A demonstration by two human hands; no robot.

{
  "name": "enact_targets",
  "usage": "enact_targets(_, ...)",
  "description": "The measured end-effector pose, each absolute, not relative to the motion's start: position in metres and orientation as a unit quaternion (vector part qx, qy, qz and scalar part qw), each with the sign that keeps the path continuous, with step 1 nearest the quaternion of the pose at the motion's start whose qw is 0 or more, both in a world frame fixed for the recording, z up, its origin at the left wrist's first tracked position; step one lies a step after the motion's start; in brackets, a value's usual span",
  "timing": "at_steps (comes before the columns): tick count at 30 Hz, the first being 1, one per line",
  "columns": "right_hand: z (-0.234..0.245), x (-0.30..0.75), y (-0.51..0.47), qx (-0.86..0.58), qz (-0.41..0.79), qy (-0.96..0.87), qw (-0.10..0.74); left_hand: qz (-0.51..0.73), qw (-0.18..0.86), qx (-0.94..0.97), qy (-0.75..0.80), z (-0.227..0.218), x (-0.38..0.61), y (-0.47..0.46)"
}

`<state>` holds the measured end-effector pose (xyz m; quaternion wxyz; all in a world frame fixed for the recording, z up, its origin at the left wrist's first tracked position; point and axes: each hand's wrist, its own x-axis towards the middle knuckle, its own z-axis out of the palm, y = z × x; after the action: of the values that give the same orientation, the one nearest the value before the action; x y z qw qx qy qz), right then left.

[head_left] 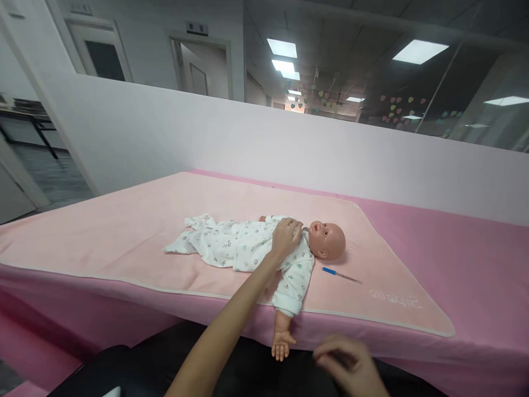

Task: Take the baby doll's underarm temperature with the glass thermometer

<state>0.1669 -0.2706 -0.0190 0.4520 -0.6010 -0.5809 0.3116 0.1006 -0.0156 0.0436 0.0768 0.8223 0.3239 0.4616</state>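
A baby doll [326, 240] in a white printed romper [231, 245] lies on its back on a pale pink blanket [124, 231], head to the right. My left hand [285, 237] rests on the doll's chest near the collar, fingers curled on the cloth. One doll arm hangs over the near table edge, its hand [282, 344] dangling. My right hand [351, 366] is low in front of the table edge, blurred, fingers loosely curled with nothing seen in it. A thin blue-tipped thermometer [341, 275] lies on the blanket just right of the doll's shoulder.
The blanket covers a table with a darker pink cover [487, 264]. A white partition wall [289, 149] runs behind the table, with glass above it. An open passage is at the far left [37, 160].
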Motion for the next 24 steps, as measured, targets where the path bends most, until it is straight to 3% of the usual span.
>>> enact_targets(3, -0.007, 0.216, -0.247, -0.732, 0.055, -0.506, 0.453, 0.442, 0.048, 0.827, 0.344, 0.027, 0.108, -0.006)
enact_targets(5, -0.006, 0.242, -0.234, -0.759, -0.099, -0.502, 0.402, 0.439, 0.028, 0.829, 0.346, 0.020, 0.107, -0.005)
enact_targets(7, -0.016, 0.260, -0.224, -0.758, -0.169, -0.533, 0.337, 0.427, 0.005, 0.835, 0.345, 0.016, 0.106, -0.007)
enact_targets(12, -0.049, 0.279, -0.216, -0.737, -0.140, -0.613, 0.249, 0.420, -0.046, 0.840, 0.339, 0.011, 0.106, -0.012)
enact_targets(24, -0.046, 0.291, -0.198, -0.766, -0.159, -0.571, 0.247, 0.486, -0.075, 0.805, 0.331, 0.003, 0.105, -0.024)
